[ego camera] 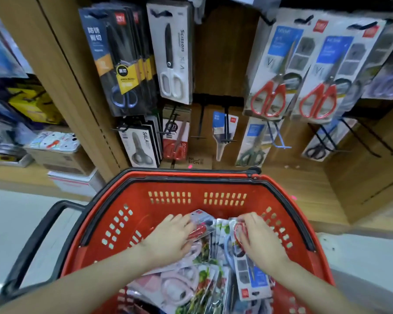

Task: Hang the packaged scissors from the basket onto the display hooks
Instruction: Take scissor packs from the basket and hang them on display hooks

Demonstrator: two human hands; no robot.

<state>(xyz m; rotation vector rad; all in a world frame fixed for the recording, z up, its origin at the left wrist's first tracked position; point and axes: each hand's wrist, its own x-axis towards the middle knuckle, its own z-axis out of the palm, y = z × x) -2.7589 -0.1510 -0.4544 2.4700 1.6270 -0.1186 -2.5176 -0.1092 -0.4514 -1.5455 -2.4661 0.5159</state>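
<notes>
Packaged scissors (191,288) in red basket (175,184).
Right hand (260,240) grip pinches one pack (252,277); left hand (169,239) grip rests spread on another pack (202,230).

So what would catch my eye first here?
The red basket fills the lower middle, with both hands down in its pile of packaged scissors. The left hand touches a red-handled pack; the right hand pinches a blue-card pack. Above right, red-handled scissors hang on the wooden wall.

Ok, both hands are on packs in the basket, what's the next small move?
Probably lift the blue-card pack clear of the basket: the right hand grips its far end with curled fingers, and matching red-handled packs hang above right.
</notes>
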